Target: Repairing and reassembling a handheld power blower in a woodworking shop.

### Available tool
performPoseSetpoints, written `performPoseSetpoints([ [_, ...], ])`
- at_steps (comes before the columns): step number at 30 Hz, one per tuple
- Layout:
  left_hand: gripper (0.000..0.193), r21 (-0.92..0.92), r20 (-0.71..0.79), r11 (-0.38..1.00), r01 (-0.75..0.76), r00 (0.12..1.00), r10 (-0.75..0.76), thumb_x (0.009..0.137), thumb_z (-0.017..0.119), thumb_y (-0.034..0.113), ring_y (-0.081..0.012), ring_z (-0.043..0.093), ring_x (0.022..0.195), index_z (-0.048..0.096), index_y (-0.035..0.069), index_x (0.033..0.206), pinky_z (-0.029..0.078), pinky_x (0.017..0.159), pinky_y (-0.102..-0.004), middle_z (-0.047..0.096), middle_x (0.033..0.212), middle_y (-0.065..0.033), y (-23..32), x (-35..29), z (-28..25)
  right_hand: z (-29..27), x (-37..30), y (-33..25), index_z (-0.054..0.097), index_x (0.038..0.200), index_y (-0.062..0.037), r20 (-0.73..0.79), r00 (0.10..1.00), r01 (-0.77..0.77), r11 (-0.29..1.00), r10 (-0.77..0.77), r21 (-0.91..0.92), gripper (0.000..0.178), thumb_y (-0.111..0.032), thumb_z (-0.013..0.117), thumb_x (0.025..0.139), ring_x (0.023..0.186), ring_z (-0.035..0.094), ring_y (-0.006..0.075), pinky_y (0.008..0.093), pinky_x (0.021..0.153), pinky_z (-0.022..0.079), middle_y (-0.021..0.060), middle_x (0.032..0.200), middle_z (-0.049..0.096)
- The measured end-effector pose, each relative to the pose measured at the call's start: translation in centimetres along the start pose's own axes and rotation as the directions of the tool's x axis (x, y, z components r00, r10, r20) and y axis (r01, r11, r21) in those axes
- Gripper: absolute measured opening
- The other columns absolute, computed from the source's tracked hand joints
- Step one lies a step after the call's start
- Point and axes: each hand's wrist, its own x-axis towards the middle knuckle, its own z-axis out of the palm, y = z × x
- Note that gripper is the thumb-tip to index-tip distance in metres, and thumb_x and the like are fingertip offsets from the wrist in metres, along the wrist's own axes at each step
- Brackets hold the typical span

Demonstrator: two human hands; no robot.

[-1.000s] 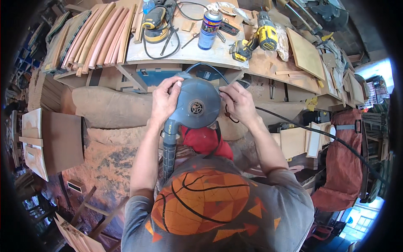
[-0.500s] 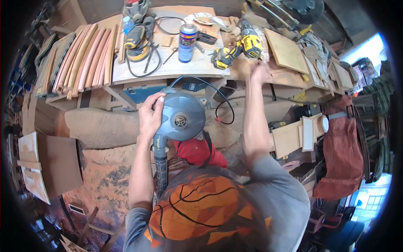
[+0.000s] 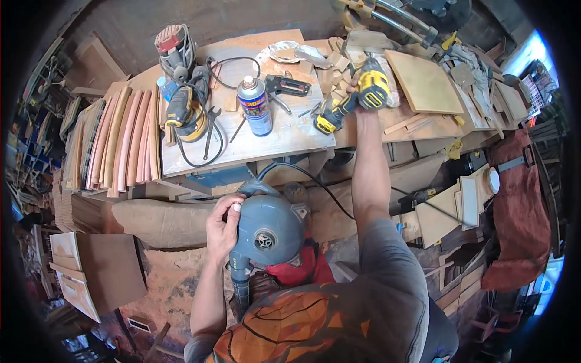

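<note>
My left hand is closed round the handle side of a grey-blue electric leaf blower, held in front of my body with its nozzle tube pointing back toward me. My right arm stretches over the bench, and my right hand is wrapped round a yellow-and-black cordless drill, which partly covers the fingers. The drill's battery end is to the left of the hand. Left of it are a blue spray can and a black staple gun.
The workbench also bears a corded sander, a red-topped corded power tool, curved wooden strips and a square board. Wood offcuts lie behind the drill. Panels stand at the left; a reddish cloth hangs at the right.
My right hand has moved from just below the drill onto it and closed round it. The view has shifted, so the bench sits lower. My left hand still holds the leaf blower.
</note>
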Motion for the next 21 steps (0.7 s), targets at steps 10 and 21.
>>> performPoseSetpoints([
  [10, 0.016, 0.029, -0.090, 0.999, -0.031, 0.995, 0.034, 0.102, 0.059, 0.010, -0.0232, 0.064, 0.109, 0.068, -0.001, 0.109, 0.048, 0.098, -0.0341, 0.069, 0.113, -0.0134, -0.2, -0.1, 0.3, 11.0, -3.6, 10.9, 0.066, 0.112, 0.0019, 0.043, 0.995, 0.093, 0.622, -0.095, -0.778, 0.021, -0.006, 0.052, 0.098, 0.087, 0.064, 0.0111, 0.0268, 0.077, 0.053, 0.0060, 0.099, 0.070],
  [21, 0.014, 0.099, -0.169, 0.995, -0.017, 0.985, 0.034, 0.100, 0.061, 0.009, -0.0245, 0.066, 0.105, 0.069, 0.000, 0.108, 0.050, 0.095, -0.0350, 0.070, 0.111, -0.0149, 0.2, -1.9, -0.4, 10.3, 4.7, 16.6, 0.067, 0.105, -0.0024, -0.019, 0.984, 0.116, 0.716, -0.178, -0.688, 0.030, -0.018, 0.042, 0.102, 0.072, 0.070, 0.0185, 0.0321, 0.065, 0.059, 0.0098, 0.090, 0.072],
])
